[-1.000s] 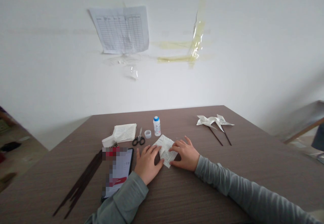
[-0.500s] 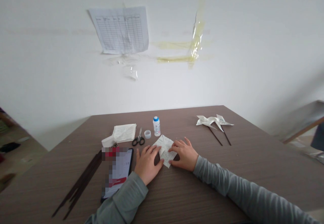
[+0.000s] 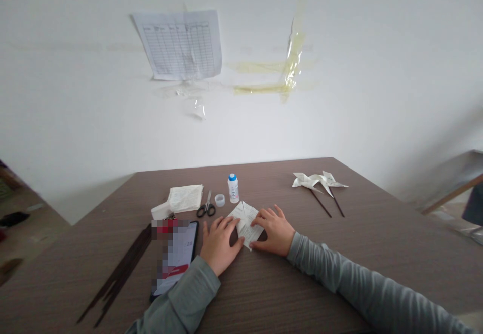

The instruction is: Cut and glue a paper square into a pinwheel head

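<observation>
A square of printed paper point(image 3: 249, 229) lies on the brown table in front of me, turned with one corner toward the wall. A cut runs in from its far corner. My left hand point(image 3: 221, 243) holds its left side, index fingertip and thumb on the paper. On the opposite side, my right hand point(image 3: 277, 231) grips the paper with bent fingers and thumb, its outer fingers raised. Just beyond stands a small white bottle point(image 3: 234, 192) with a blue cap. Black-handled scissors point(image 3: 206, 209) and a small translucent cap point(image 3: 220, 200) lie left of the bottle.
Two paper pinwheels point(image 3: 319, 180) on dark sticks lie at the back right. Stacked paper squares point(image 3: 185, 198) sit back left. A phone point(image 3: 177, 263) lies by my left forearm, beside several dark sticks point(image 3: 121, 268). The wall point(image 3: 256, 133) closes off the table's far edge.
My right thumb has slid slightly left along the paper's near corner. The left hand and the other things stay where they were.
</observation>
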The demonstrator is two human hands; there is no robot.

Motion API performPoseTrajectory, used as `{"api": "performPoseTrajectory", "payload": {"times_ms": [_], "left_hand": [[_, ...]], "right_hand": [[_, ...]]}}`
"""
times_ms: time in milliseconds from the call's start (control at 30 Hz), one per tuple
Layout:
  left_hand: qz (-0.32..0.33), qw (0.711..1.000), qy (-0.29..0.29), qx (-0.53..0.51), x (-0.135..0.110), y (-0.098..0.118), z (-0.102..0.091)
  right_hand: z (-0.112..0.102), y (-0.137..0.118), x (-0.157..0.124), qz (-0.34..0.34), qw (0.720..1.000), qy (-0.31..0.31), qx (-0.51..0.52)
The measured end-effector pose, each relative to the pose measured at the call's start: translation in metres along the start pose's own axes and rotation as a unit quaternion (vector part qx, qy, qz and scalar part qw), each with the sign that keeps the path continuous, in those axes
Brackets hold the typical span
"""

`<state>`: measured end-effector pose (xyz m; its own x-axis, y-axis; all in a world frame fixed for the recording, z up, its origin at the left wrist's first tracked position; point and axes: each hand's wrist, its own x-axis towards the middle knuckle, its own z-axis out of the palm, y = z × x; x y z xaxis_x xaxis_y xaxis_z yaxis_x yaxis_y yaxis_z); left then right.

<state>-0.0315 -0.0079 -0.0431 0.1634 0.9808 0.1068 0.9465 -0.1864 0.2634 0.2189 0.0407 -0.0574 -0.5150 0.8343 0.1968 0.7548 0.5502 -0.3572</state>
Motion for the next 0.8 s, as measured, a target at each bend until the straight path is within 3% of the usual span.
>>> {"api": "performPoseTrajectory", "payload": {"times_ms": [267, 433, 800], "left_hand": [[-0.007, 1.0, 0.005, 0.0, 0.0, 0.004, 0.0], [0.003, 1.0, 0.007, -0.001, 0.0, 0.003, 0.0], [-0.015, 1.0, 0.004, 0.005, -0.001, 0.006, -0.004]], "right_hand": [[0.006, 0.004, 0.002, -0.01, 1.0, 0.017, -0.013], [0.0, 0.0, 0.003, 0.008, 1.0, 0.004, -0.008], [-0.013, 0.012, 0.001, -0.038, 0.999, 0.002, 0.029]]}}
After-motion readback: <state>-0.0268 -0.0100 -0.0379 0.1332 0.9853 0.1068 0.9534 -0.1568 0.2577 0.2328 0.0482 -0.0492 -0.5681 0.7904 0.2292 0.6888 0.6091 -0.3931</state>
